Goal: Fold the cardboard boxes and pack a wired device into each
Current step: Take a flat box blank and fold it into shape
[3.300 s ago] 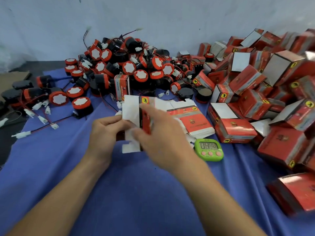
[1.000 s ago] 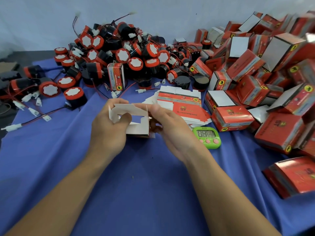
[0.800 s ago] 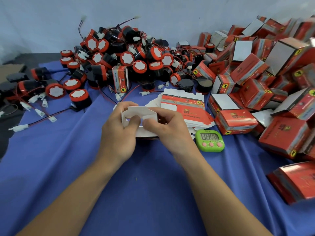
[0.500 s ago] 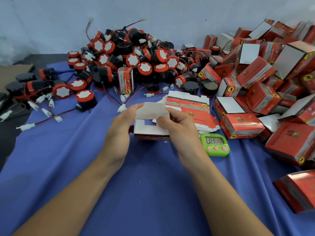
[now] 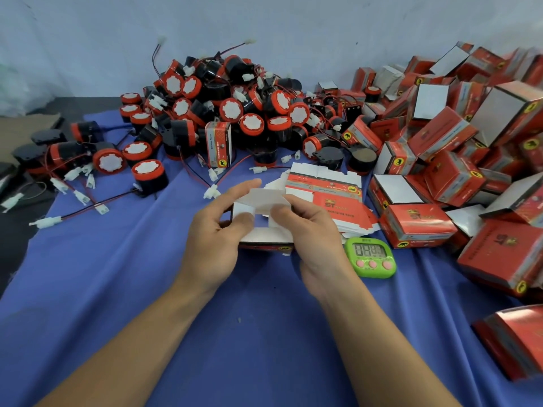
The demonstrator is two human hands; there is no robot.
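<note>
Your left hand and right hand both grip the half-folded box, thumbs on its white flaps, above the cloth. Devices are heaped well behind.

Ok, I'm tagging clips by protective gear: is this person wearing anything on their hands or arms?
Nothing that shows. The left hand and right hand are bare: no gloves, rings, watch or wristband. The left forearm and right forearm are uncovered to the frame's edge, no sleeves.
</note>
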